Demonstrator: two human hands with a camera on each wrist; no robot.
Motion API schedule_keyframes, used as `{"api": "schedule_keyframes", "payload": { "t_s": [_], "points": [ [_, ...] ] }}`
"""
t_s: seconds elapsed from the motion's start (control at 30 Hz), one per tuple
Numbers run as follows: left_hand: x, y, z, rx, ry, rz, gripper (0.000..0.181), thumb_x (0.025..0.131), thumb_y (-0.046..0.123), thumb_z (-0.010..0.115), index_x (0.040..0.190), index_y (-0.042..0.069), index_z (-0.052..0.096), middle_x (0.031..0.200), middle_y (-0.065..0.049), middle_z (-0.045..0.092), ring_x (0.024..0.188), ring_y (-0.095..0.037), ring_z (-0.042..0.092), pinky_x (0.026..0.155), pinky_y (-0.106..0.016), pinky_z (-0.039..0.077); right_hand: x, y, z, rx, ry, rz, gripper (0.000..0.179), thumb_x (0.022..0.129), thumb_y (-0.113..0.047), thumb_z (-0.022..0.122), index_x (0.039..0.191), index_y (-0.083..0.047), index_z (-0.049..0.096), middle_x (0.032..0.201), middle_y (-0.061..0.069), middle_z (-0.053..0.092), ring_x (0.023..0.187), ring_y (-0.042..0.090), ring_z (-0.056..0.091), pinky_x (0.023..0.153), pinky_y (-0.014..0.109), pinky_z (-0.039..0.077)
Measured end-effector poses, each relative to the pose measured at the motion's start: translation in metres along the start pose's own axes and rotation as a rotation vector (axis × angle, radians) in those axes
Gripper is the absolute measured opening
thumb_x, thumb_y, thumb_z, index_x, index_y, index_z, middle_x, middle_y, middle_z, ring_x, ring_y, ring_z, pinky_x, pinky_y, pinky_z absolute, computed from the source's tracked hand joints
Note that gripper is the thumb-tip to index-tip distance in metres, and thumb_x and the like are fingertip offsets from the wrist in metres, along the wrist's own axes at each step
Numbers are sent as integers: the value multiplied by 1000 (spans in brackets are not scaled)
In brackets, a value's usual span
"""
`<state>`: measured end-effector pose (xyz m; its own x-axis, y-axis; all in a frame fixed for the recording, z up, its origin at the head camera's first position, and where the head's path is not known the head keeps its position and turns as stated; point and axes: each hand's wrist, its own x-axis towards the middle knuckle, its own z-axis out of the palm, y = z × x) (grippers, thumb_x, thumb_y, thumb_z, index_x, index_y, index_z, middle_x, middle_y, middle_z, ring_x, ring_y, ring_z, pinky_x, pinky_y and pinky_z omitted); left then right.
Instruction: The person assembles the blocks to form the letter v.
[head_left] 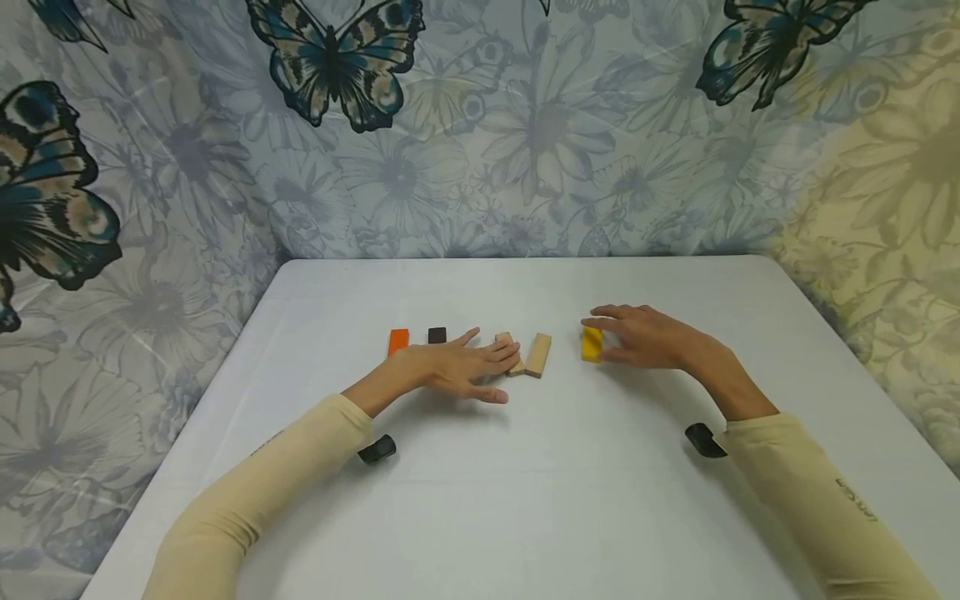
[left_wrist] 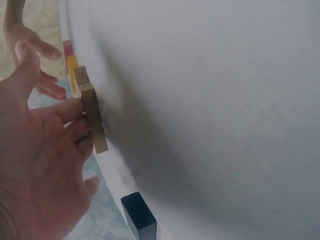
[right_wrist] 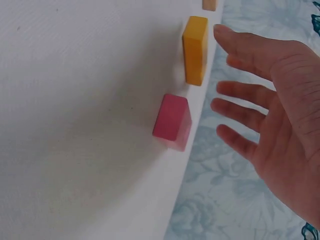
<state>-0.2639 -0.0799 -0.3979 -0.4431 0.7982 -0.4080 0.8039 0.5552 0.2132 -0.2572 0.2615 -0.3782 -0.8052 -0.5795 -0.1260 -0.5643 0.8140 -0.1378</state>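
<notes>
In the head view my left hand (head_left: 457, 369) spreads its fingers, palm down, over a plain wooden block (head_left: 503, 338) and partly covers it. The left wrist view has the fingertips of the left hand (left_wrist: 47, 145) right at the wooden block (left_wrist: 95, 117). A second wooden block (head_left: 537, 356) lies just to the right, tilted against the first. My right hand (head_left: 645, 337) hovers around a yellow block (head_left: 591, 343) with fingers apart. From the right wrist, a gap shows between the right hand (right_wrist: 275, 105) and the yellow block (right_wrist: 195, 51). Nearby stands a pink block (right_wrist: 171, 120), hidden in the head view.
An orange block (head_left: 398, 341) and a black block (head_left: 437, 335) lie left of the wooden ones, behind the left hand. All sit on a white table (head_left: 480, 517). Patterned cloth (head_left: 525, 167) hangs behind it. Black wrist cameras (head_left: 377, 450) show below both wrists.
</notes>
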Motion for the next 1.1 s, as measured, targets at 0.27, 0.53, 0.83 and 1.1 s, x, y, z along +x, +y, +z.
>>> {"api": "schedule_keyframes", "payload": {
  "t_s": [0.27, 0.53, 0.83, 1.1],
  "points": [
    [-1, 2, -3, 11, -8, -10, 86, 106, 66, 36, 169, 16, 5, 178, -6, -4, 167, -18, 1, 133, -59, -7, 2, 0, 2, 1, -2, -15, 57, 96, -28, 76, 147, -10, 60, 153, 23, 55, 122, 39, 63, 110, 63, 48],
    [-2, 5, -5, 2, -10, -20, 86, 106, 66, 38, 169, 16, 6, 178, -5, -3, 167, -19, 1, 133, -59, -9, 4, 0, 6, 2, 5, -50, 52, 96, -24, 77, 143, -9, 63, 149, 22, 58, 127, 43, 63, 106, 63, 51],
    [-1, 6, -4, -7, -5, -26, 88, 105, 68, 38, 169, 18, 6, 178, -4, -4, 166, -17, 0, 133, -58, -10, 4, -2, 12, -29, 29, -62, 45, 93, -20, 81, 134, -9, 68, 140, 18, 64, 123, 41, 65, 103, 59, 55],
    [-2, 6, -3, -7, -6, -31, 88, 105, 69, 39, 170, 18, 6, 178, -4, -4, 166, -17, 1, 133, -58, -9, 6, -2, 14, -44, 66, -110, 39, 90, -16, 83, 126, -10, 71, 129, 13, 68, 114, 32, 67, 97, 54, 57]
  ]
}}
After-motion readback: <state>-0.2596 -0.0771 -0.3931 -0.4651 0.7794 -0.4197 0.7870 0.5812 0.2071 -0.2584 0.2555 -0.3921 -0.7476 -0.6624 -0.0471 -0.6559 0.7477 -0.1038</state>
